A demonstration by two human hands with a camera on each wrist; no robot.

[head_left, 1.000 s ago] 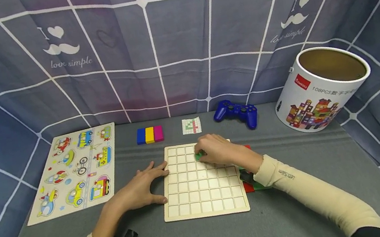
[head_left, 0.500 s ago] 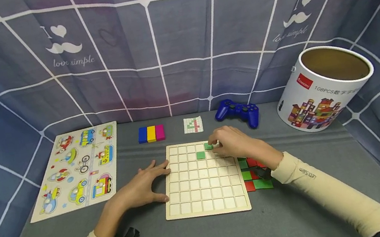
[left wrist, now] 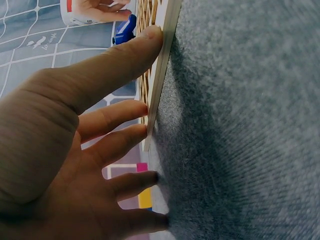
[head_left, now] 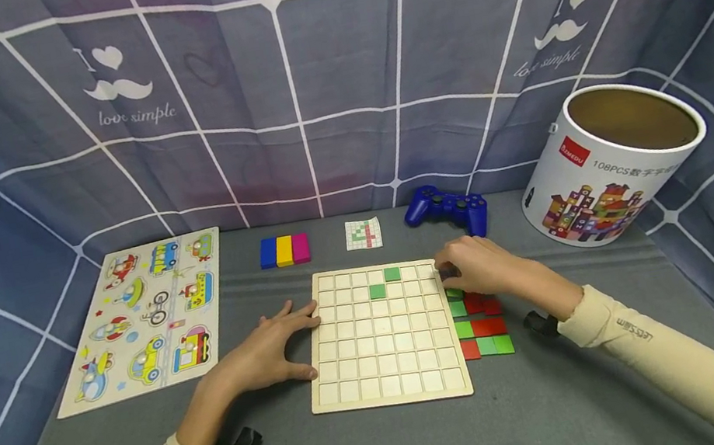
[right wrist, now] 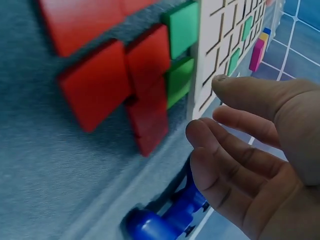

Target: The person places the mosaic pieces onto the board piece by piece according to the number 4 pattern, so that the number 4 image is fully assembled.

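A wooden grid board point(head_left: 364, 347) lies on the grey table with two green square tiles, one in the top row point(head_left: 392, 274) and the other diagonally below it point(head_left: 377, 292). My left hand point(head_left: 261, 352) is spread along the board's left edge, thumb and fingertips touching it. At the upper right corner is my right hand point(head_left: 478, 265), above the loose tiles. In the right wrist view its thumb and fingers point(right wrist: 205, 165) are apart, with nothing between them. Loose red tiles point(head_left: 489, 327) and green tiles point(head_left: 503, 344) lie along the board's right side, partly hidden by that hand.
Behind the board sit blue, yellow and magenta blocks point(head_left: 285, 251), a small pattern card point(head_left: 363, 235) and a blue game controller point(head_left: 447, 210). A vehicle picture board point(head_left: 140, 322) lies at left. A large white tub point(head_left: 604, 173) stands at back right before the curtain point(head_left: 339, 76).
My right hand set the second green tile in the top row, let go and moved right to the loose tiles. My left hand stays at the board's edge.
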